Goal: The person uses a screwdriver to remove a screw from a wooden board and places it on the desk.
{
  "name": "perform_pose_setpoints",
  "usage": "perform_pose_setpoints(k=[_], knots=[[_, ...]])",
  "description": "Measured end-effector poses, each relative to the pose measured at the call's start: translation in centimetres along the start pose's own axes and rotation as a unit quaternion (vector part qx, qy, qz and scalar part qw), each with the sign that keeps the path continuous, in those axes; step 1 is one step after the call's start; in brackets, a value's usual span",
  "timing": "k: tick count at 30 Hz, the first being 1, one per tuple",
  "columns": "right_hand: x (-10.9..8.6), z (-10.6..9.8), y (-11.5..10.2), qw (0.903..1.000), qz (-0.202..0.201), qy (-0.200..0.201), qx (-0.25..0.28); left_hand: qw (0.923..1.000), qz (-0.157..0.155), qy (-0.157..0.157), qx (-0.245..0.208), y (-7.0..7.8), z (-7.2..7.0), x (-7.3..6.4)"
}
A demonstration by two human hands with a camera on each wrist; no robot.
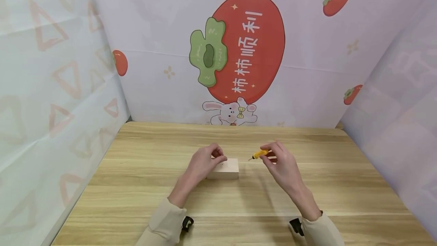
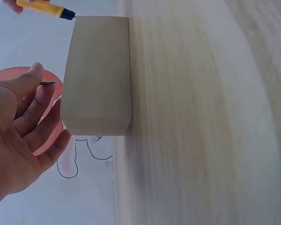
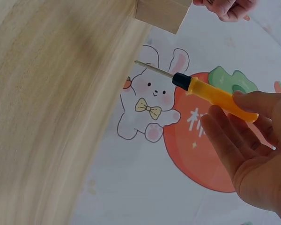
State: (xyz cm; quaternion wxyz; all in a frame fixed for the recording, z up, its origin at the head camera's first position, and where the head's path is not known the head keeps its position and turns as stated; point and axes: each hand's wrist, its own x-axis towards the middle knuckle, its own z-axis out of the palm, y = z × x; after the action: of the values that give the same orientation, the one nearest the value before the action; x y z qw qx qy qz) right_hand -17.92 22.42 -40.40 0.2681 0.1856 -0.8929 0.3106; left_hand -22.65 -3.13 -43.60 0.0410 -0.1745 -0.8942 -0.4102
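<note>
A pale wooden block [image 1: 225, 169] lies on the table, its top marked by a small dark spot. My left hand [image 1: 206, 161] is at the block's left end; in the left wrist view its thumb and forefinger pinch a small dark screw [image 2: 48, 83] above the block [image 2: 98, 75]. To the right, my right hand [image 1: 281, 164] holds a screwdriver [image 1: 260, 154] with a yellow handle and black collar between thumb and fingers. Its thin metal shaft [image 3: 154, 69] points left toward the block, apart from it and raised off the table.
The wood-grain table [image 1: 153, 155] extends around the block on all sides. Behind it hangs a white cloth [image 1: 157, 98] printed with persimmons and a rabbit, with more cloth at left and right. Black straps [image 1: 187, 223] are at both wrists.
</note>
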Motion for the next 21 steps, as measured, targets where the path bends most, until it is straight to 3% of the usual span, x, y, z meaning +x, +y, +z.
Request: perform_pose_setpoints(k=[13,21], knots=[[-0.7,0.5,-0.1,0.9993,0.006,-0.036,-0.004,0.9971,-0.015,0.0,-0.075,-0.8,-1.3,-0.8],[-1.4,0.6,-0.3,0.9959,0.008,-0.075,-0.049,0.9943,-0.005,-0.002,-0.106,-1.6,-2.1,-1.5]])
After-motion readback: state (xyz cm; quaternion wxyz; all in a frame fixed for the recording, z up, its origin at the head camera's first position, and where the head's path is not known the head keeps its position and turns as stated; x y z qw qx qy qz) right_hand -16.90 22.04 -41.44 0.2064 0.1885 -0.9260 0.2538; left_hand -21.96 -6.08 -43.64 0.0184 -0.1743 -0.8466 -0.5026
